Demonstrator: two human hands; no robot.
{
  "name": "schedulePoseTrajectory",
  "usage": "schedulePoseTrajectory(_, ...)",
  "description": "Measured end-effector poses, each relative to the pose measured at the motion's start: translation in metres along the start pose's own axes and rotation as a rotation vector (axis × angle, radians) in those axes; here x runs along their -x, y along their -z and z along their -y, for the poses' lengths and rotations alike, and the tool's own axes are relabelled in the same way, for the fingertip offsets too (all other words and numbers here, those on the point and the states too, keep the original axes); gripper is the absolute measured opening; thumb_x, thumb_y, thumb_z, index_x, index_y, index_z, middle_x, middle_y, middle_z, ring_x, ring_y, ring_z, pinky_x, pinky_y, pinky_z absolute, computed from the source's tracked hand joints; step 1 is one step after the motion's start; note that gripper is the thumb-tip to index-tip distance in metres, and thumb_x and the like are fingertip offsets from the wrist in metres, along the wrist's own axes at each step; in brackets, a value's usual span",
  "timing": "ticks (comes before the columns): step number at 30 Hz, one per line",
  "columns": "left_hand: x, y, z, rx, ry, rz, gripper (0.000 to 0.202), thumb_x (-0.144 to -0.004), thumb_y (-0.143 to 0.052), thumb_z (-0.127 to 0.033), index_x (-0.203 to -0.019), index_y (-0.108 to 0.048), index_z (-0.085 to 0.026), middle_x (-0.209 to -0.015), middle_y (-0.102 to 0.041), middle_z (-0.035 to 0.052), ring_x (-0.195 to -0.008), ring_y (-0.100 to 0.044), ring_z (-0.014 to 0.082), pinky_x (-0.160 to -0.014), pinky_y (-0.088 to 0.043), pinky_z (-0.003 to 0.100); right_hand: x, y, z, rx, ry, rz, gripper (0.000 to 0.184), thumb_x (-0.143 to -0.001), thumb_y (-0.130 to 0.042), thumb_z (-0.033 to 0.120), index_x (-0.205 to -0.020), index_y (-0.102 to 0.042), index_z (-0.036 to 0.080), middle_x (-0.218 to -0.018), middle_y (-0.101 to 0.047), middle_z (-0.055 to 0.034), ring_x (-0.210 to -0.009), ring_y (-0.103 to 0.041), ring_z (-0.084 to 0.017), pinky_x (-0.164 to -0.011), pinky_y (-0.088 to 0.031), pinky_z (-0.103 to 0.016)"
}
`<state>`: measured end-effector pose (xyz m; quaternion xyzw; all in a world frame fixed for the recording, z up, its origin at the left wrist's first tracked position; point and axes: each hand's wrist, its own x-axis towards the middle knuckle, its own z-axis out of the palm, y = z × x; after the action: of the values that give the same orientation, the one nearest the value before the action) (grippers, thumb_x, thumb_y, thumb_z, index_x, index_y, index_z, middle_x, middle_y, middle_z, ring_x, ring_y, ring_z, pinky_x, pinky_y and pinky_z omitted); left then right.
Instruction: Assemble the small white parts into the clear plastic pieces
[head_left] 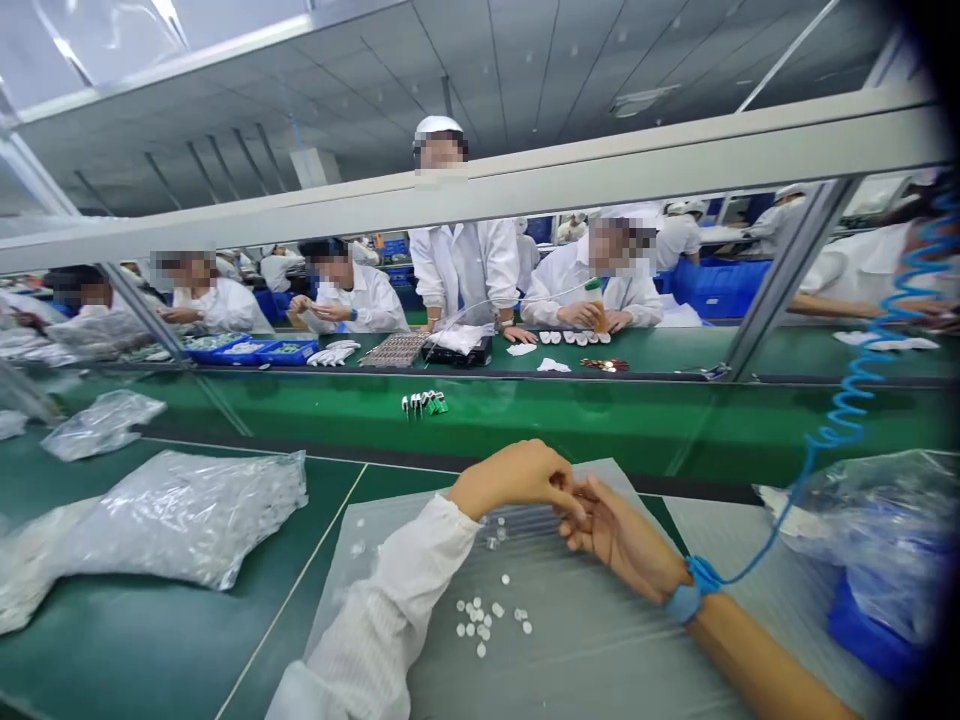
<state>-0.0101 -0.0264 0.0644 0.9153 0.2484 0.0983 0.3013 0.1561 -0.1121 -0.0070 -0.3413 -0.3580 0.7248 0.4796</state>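
My left hand (517, 478), in a white sleeve, is curled shut above a clear plastic sheet (600, 640) on the green bench. My right hand (619, 535), with a blue wrist strap (694, 590), meets it fingertip to fingertip; its fingers are pressed together. What the fingers pinch is hidden. Several small white round parts (480, 618) lie loose on the sheet just below the hands.
A large clear bag of small parts (172, 515) lies at the left, a smaller bag (101, 422) behind it. A plastic-covered blue bin (885, 560) stands at the right, with a blue coiled cord (862, 380) rising from the strap. Small green-tipped parts (424, 403) sit on the conveyor. Other workers sit opposite.
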Motion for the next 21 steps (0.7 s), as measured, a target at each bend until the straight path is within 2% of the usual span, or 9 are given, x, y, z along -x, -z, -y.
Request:
schedulePoseTrajectory(2, -0.002, -0.002, -0.005, -0.153, -0.028, 0.011, 0.038, -0.077, -0.073, -0.053, -0.066, -0.067, -0.018, -0.065, -0.067, -0.0002, -0.059, -0.056, 0.0132, -0.053, -0.03, 0.025, 0.001, 0.001, -0.002, -0.058, -0.013, 0.023, 0.038, -0.092, -0.056, 0.055, -0.101, -0.069, 0.021, -0.077, -0.059, -0.0026, -0.076, -0.063, -0.018, -0.066, -0.055, -0.029)
schedulePoseTrajectory(6, -0.002, 0.0, 0.002, -0.156, -0.038, 0.036, 0.028, -0.088, -0.065, -0.044, -0.078, -0.071, -0.019, -0.076, -0.071, 0.0014, -0.069, -0.06, 0.0148, -0.058, -0.034, 0.024, -0.001, 0.013, -0.016, 0.034, -0.06, -0.003, 0.034, -0.087, -0.067, 0.05, -0.099, -0.071, 0.019, -0.092, -0.067, -0.0066, -0.074, -0.063, -0.017, -0.066, -0.054, -0.028)
schedulePoseTrajectory(11, 0.016, 0.018, 0.024, -0.131, 0.103, 0.068, 0.012, -0.083, -0.069, -0.025, -0.075, -0.069, -0.017, -0.074, -0.068, 0.0028, -0.071, -0.059, 0.0171, -0.061, -0.036, 0.026, -0.004, 0.028, -0.026, 0.105, -0.08, -0.022, 0.033, -0.083, -0.073, 0.049, -0.097, -0.072, 0.019, -0.086, -0.065, -0.0048, -0.072, -0.059, -0.015, -0.066, -0.053, -0.026)
schedulePoseTrajectory(14, 0.035, 0.033, 0.025, -0.071, 0.178, 0.015, 0.013, -0.087, -0.057, -0.02, -0.085, -0.069, -0.017, -0.079, -0.066, 0.0027, -0.072, -0.057, 0.0159, -0.063, -0.038, 0.025, -0.004, 0.031, -0.028, 0.122, -0.09, -0.028, 0.03, -0.079, -0.078, 0.045, -0.095, -0.072, 0.02, -0.083, -0.064, -0.0027, -0.069, -0.056, -0.013, -0.063, -0.052, -0.024)
schedulePoseTrajectory(16, 0.051, 0.042, 0.013, -0.025, 0.215, -0.049, 0.026, -0.092, -0.043, -0.019, -0.101, -0.067, -0.016, -0.077, -0.06, 0.0015, -0.065, -0.053, 0.0142, -0.06, -0.038, 0.025, -0.004, 0.032, -0.03, 0.137, -0.074, -0.017, 0.031, -0.077, -0.08, 0.044, -0.094, -0.072, 0.02, -0.081, -0.063, -0.0021, -0.067, -0.055, -0.013, -0.062, -0.05, -0.024)
schedulePoseTrajectory(19, 0.088, 0.048, -0.028, 0.152, 0.188, -0.155, 0.041, -0.094, -0.028, -0.019, -0.122, -0.058, -0.017, -0.062, -0.038, -0.0051, -0.051, -0.036, 0.0124, -0.051, -0.032, 0.025, -0.005, 0.033, -0.034, 0.168, -0.042, -0.013, 0.031, -0.076, -0.08, 0.045, -0.092, -0.072, 0.019, -0.08, -0.063, -0.002, -0.066, -0.054, -0.013, -0.06, -0.049, -0.024)
schedulePoseTrajectory(21, 0.122, 0.044, -0.065, 0.547, 0.06, -0.225, 0.041, -0.092, -0.034, -0.025, -0.125, -0.057, -0.019, -0.056, -0.024, -0.0084, -0.046, -0.026, 0.0121, -0.048, -0.029, 0.025, -0.006, 0.035, -0.037, 0.186, -0.035, -0.016, 0.03, -0.077, -0.079, 0.045, -0.092, -0.072, 0.02, -0.08, -0.063, -0.0019, -0.066, -0.054, -0.013, -0.06, -0.048, -0.024)
